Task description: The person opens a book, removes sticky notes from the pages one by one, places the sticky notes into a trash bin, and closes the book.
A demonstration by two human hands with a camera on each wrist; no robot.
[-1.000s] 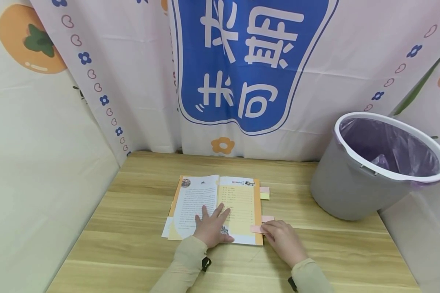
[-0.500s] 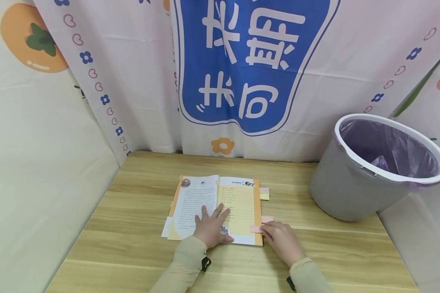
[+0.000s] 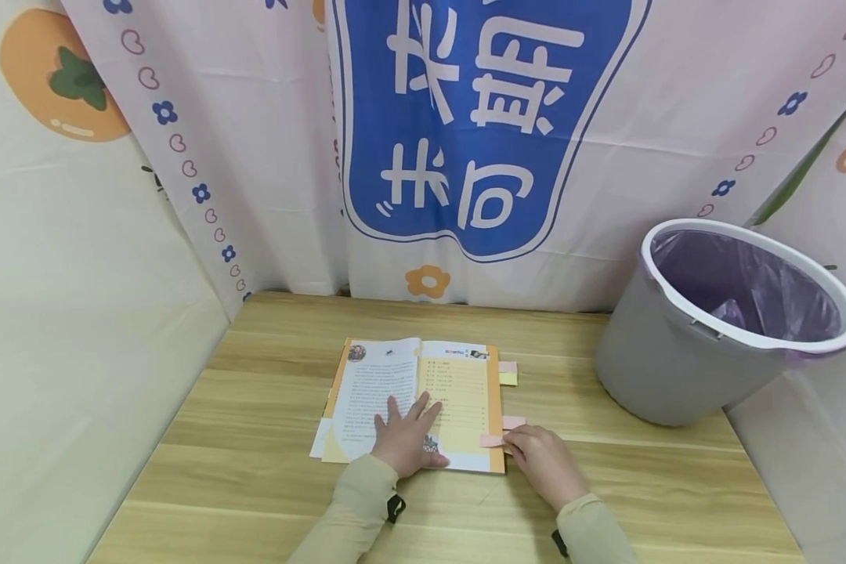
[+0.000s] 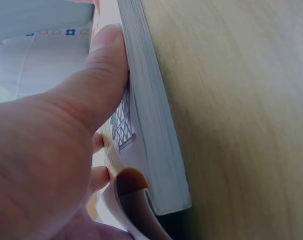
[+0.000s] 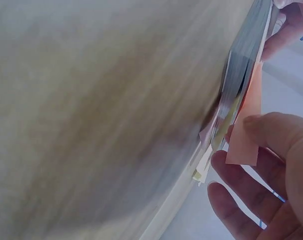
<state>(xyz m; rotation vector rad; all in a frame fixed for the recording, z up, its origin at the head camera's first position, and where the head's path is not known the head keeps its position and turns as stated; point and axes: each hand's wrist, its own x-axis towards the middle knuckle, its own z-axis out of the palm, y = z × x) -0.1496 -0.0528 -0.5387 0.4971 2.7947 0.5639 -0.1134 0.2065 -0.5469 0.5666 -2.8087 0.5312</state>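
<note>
An open book (image 3: 460, 384) lies on the wooden table, printed text on its left page and a yellow list page with an orange border on its right. My left hand (image 3: 403, 445) rests on the lower middle of the pages with its fingers spread; its thumb lies along the near edge in the left wrist view. At the book's right edge my right hand (image 3: 544, 464) pinches a pink sticky tab (image 5: 245, 132) between thumb and fingers. The tab's other end overlaps the orange border. Further tabs stick out there, including a pink tab (image 3: 515, 422) just above my fingertips.
A grey trash bin (image 3: 666, 360) with a purple liner stands at the table's right side. Higher on the book's right edge, a pink tab (image 3: 508, 366) and a yellow tab (image 3: 508, 378) stick out. A printed curtain (image 3: 289, 196) hangs behind the wooden table (image 3: 254, 407).
The pinched pink tab is tilted slightly more than before, its held end a little higher. My right hand has shifted only slightly; the left hand and the book stay in place.
</note>
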